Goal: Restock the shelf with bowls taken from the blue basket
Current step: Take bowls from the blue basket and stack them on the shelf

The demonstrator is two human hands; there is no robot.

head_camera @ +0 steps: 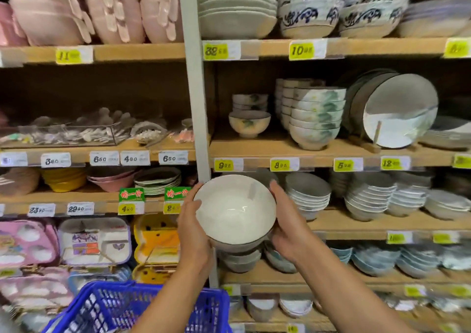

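Hands, left (195,233) and right (288,230), clasping white bowl (234,210) by its rim before shelf upright (196,90).

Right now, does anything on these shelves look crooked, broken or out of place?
Nothing looks broken or spilled. The one oddity: the stack of pale green-painted ceramic bowls on the middle shelf leans left instead of standing straight. The white bowl with a dark rim is held level between the left hand and right hand.

I've got the bowl (234,213) between my left hand (195,233) and right hand (288,230), in front of the shelf (356,227); basket (142,309) sits below, stacked bowls (309,197) just right.
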